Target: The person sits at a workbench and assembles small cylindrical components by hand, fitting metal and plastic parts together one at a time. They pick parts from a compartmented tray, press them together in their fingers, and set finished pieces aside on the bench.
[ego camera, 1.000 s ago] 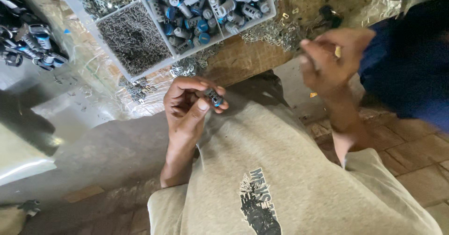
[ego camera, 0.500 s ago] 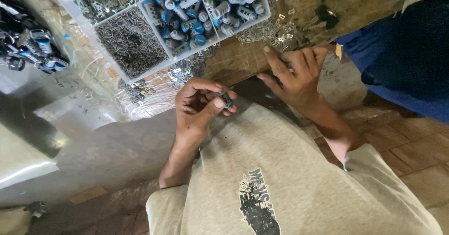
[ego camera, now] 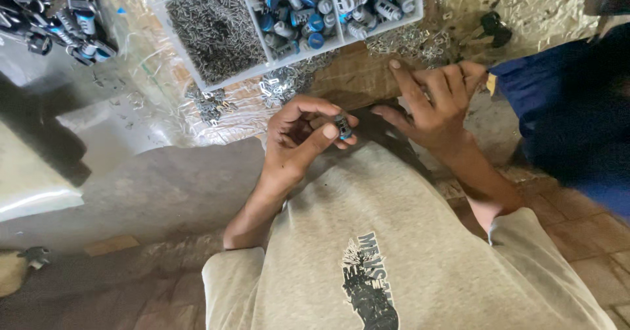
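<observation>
Left hand (ego camera: 298, 136) curled up, thumb and fingertips pinching a small grey-and-blue cylindrical part (ego camera: 342, 127), held just above the chest of the grey shirt (ego camera: 367, 238). Right hand (ego camera: 436, 100) flat, fingers spread, released, grasping nothing, resting on the brown tabletop (ego camera: 357, 74) just right of the part. Only a narrow gap between the two hands.

Beyond the fingers: loose heap of small metal clips (ego camera: 407, 41) scattered on the tabletop, touching the near edge of a white divided tray (ego camera: 216, 81). Middle compartment holds fine metal pins (ego camera: 216, 31); right compartment is full of the same grey-and-blue parts (ego camera: 328, 5). Tray edge hems in the room ahead; little bare surface between tray and hands.

Far left: dark pile of black-and-blue fittings (ego camera: 56, 18). Right: blue cloth (ego camera: 564, 120) close against the right wrist. Brick floor (ego camera: 584, 238) below it. Grey slab (ego camera: 151, 185) beside the left forearm.
</observation>
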